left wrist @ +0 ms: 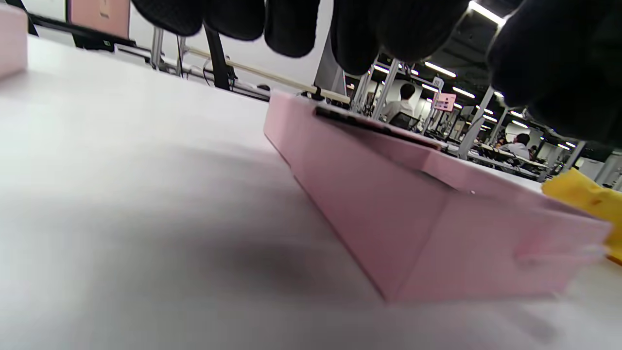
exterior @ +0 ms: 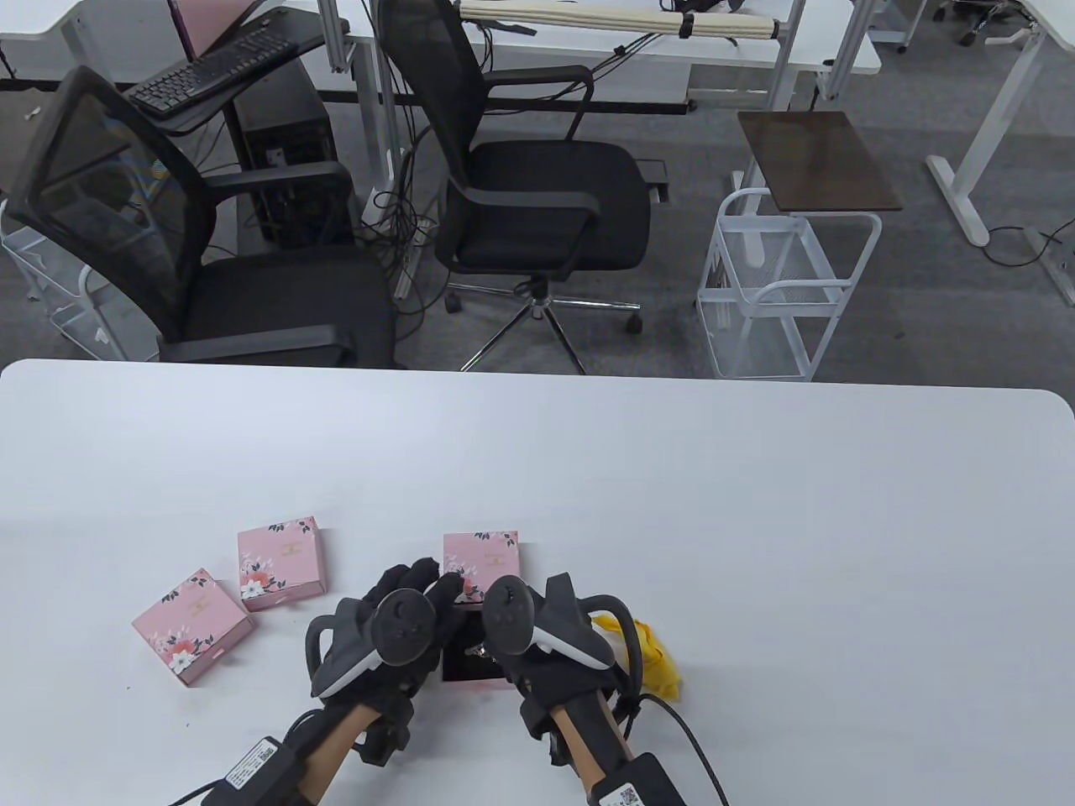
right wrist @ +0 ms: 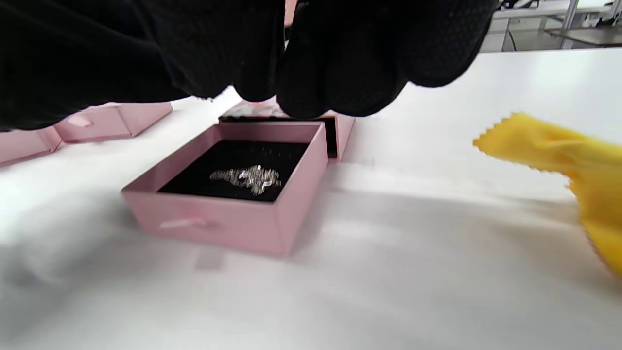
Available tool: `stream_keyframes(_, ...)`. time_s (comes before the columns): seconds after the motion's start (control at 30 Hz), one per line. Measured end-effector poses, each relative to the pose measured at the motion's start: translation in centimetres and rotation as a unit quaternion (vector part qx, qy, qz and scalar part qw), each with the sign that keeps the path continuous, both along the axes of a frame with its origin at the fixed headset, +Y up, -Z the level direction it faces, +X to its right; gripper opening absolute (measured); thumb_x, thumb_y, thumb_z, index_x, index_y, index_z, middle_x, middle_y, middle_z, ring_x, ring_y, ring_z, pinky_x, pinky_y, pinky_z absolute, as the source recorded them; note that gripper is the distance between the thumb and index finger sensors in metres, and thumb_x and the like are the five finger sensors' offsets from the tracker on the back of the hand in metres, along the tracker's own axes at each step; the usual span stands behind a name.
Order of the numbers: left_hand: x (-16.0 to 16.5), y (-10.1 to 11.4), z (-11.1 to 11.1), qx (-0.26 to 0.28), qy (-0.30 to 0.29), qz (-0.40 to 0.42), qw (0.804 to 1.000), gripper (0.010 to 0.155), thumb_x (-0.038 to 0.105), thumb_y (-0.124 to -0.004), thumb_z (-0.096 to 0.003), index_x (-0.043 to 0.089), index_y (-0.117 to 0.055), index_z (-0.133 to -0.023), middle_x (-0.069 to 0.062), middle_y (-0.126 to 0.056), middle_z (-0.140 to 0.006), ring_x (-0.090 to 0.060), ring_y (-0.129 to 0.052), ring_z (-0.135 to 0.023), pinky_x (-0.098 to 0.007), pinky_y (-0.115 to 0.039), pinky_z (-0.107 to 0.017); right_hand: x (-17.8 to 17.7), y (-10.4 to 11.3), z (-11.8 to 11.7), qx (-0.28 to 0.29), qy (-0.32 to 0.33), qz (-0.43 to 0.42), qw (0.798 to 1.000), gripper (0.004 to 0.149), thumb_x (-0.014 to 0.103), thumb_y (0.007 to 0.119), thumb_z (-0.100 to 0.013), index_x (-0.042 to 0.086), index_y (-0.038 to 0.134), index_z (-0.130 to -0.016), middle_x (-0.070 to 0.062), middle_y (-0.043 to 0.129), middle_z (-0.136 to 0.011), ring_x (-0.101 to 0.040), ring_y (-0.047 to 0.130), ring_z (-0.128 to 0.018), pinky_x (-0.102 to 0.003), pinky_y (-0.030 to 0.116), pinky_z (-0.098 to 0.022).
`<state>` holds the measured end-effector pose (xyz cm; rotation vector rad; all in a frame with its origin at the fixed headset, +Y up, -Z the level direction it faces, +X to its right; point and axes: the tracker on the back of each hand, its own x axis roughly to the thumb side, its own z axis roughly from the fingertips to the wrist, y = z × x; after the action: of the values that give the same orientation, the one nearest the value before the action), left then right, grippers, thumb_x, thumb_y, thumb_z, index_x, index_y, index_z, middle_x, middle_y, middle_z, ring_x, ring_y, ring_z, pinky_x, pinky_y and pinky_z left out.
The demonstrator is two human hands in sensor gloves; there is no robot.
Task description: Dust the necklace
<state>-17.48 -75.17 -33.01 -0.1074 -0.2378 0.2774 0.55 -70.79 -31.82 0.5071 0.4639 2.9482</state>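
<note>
The necklace lies as a small silver heap on the black lining of an open pink tray, low in the middle of the table view and mostly hidden there behind the two hands. Just behind the tray, touching its far edge, sits its floral sleeve.

The left hand hovers over the tray's left side with its fingers stretched toward the sleeve; in the left wrist view the fingertips hang above the pink wall, apart from it, holding nothing visible. The right hand is over the tray's right side. In the right wrist view its fingers bunch together above the far rim, possibly touching the sleeve, but whether they pinch anything cannot be told from these angles.

A yellow cloth lies crumpled on the table just right of the right hand, its zigzag edge clear at the right of the right wrist view.

Two closed pink boxes, one and another, rest to the left, well apart from the tray.
</note>
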Motion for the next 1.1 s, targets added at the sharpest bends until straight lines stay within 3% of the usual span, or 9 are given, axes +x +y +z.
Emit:
stream_keyframes(0.1, 0.2, -0.9, -0.4, -0.038, -0.019, 0.008, 0.999, 0.059, 0.046, -0.062, -0.0628, 0.029, -0.049, -0.118, -0.006, -0.035, -0.128, -0.041, -0.032, -0.111, -0.063, -0.04, -0.079, 0.5, -0.9, 0.6, -0.037, 0.006, 0.027, 0.999, 0.051, 0.037, 0.078, -0.064, 0.019, 0.063, -0.11, -0.026, 0.069, -0.105, -0.049, 0.074, -0.084, -0.059, 0.064, -0.066)
stream_keyframes(0.23, 0.5, -1.6, -0.4, -0.066, -0.031, -0.012, 0.997, 0.066, 0.051, -0.057, -0.0632, 0.032, -0.029, -0.119, -0.005, -0.017, -0.128, -0.046, -0.021, -0.11, -0.064, -0.034, -0.079, 1.1, -2.3, 1.1, -0.044, 0.014, 0.036, 0.998, 0.058, 0.04, 0.08, -0.063, 0.021, 0.057, -0.113, -0.03, 0.059, -0.111, -0.051, 0.07, -0.087, -0.06, 0.062, -0.067)
stream_keyframes(0.33, 0.8, -2.0, -0.4, -0.07, -0.035, -0.024, 0.997, 0.065, 0.051, -0.055, -0.0629, 0.032, -0.029, -0.119, -0.003, -0.014, -0.127, -0.046, -0.02, -0.11, -0.064, -0.033, -0.079, 1.1, -3.2, 1.2, -0.054, 0.021, 0.046, 0.997, 0.061, 0.039, 0.08, -0.063, 0.022, 0.052, -0.114, -0.031, 0.054, -0.112, -0.052, 0.068, -0.088, -0.06, 0.061, -0.067)
stream_keyframes(0.5, 1.1, -2.6, -0.4, -0.082, -0.047, -0.026, 0.995, 0.064, 0.051, -0.053, -0.0625, 0.032, -0.031, -0.119, 0.003, -0.018, -0.127, -0.044, -0.02, -0.111, -0.065, -0.032, -0.079, 0.6, -4.3, 1.3, -0.019, 0.028, 0.063, 0.997, 0.062, 0.036, 0.082, -0.062, 0.02, 0.049, -0.113, -0.028, 0.058, -0.109, -0.05, 0.072, -0.086, -0.059, 0.063, -0.066)
stream_keyframes(0.67, 0.8, -2.5, -0.6, -0.083, -0.042, -0.015, 0.996, 0.062, 0.051, -0.052, -0.0626, 0.033, -0.034, -0.119, 0.004, -0.023, -0.128, -0.042, -0.024, -0.112, -0.065, -0.034, -0.079, 0.4, -4.5, 1.4, 0.039, 0.025, 0.07, 0.997, 0.055, 0.033, 0.083, -0.061, 0.016, 0.059, -0.107, -0.021, 0.073, -0.1, -0.042, 0.082, -0.077, -0.054, 0.071, -0.062)
stream_keyframes(0.83, 0.8, -2.5, -0.6, -0.084, -0.041, -0.012, 0.996, 0.062, 0.05, -0.052, -0.0628, 0.033, -0.035, -0.119, 0.004, -0.023, -0.128, -0.042, -0.026, -0.112, -0.065, -0.036, -0.079, 0.6, -4.5, 1.5, 0.069, 0.028, 0.06, 0.995, 0.043, 0.033, 0.084, -0.059, 0.018, 0.07, -0.097, -0.019, 0.081, -0.093, -0.038, 0.088, -0.071, -0.052, 0.075, -0.058)
stream_keyframes(1.1, 0.5, -2.5, -0.7, -0.085, -0.039, -0.004, 0.996, 0.06, 0.049, -0.052, -0.063, 0.033, -0.039, -0.119, 0.004, -0.026, -0.128, -0.042, -0.032, -0.112, -0.066, -0.038, -0.078, 0.6, -3.7, 1.8, 0.127, 0.033, 0.046, 0.99, 0.042, 0.034, 0.085, -0.057, 0.017, 0.072, -0.093, -0.017, 0.086, -0.087, -0.035, 0.091, -0.066, -0.049, 0.078, -0.056)
